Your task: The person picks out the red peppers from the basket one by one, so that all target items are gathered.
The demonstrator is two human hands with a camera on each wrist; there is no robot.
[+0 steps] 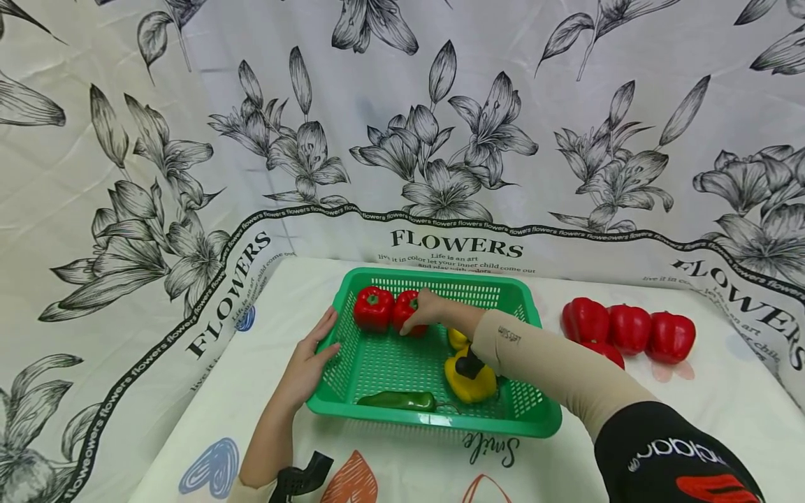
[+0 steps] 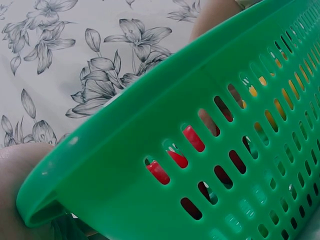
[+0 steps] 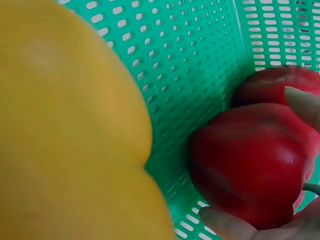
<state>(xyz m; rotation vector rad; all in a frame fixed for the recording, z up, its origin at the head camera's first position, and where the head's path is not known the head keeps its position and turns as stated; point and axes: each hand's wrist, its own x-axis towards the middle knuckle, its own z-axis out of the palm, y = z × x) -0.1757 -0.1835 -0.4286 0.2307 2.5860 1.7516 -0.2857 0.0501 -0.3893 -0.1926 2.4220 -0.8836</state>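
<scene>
Inside green basket (image 1: 390, 363), right hand (image 1: 429, 309) grips red pepper (image 3: 250, 160); straight-fingered left hand (image 1: 308, 363) touches rim (image 2: 90, 142).

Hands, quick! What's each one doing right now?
Left hand: holding the basket by its edge.
Right hand: holding a red pepper.

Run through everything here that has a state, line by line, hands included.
Green basket: upright, partly filled.
Left hand: touching the basket's left rim.
Held red pepper: inside the basket.
Right hand: gripping that pepper.
Other red pepper in the basket: stem up, not held.
Yellow peppers: in the basket, partly hidden.
Green pepper: lying on its side in the basket.
Red peppers on the right: outside the basket, clustered together.
</scene>
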